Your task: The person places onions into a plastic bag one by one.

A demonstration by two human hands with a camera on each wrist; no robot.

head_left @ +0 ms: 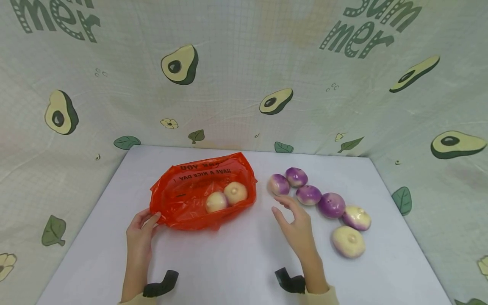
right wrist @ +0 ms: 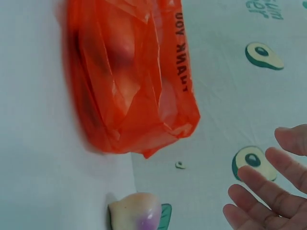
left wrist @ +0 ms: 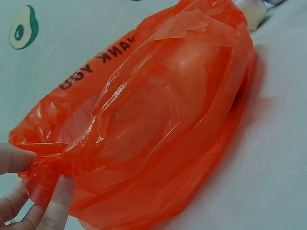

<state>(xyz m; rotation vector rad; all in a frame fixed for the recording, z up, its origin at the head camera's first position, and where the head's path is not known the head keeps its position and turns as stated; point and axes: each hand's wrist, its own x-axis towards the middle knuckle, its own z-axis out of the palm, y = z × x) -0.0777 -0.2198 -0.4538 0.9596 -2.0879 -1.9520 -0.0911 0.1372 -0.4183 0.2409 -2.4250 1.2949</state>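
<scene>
A red plastic bag lies with its mouth spread, and two pale turnips sit inside it. My left hand pinches the bag's near left corner between thumb and fingers; in the left wrist view the gathered plastic shows in that grip. My right hand holds nothing, fingers apart and slightly bent, to the right of the bag. Its fingertips come close to the nearest purple turnip in the head view. In the right wrist view the spread fingers are away from the bag.
Right of the bag, several purple-and-white turnips run in a slanting row toward the front right, ending with a pale turnip. The white table meets an avocado-print cloth at the back and sides.
</scene>
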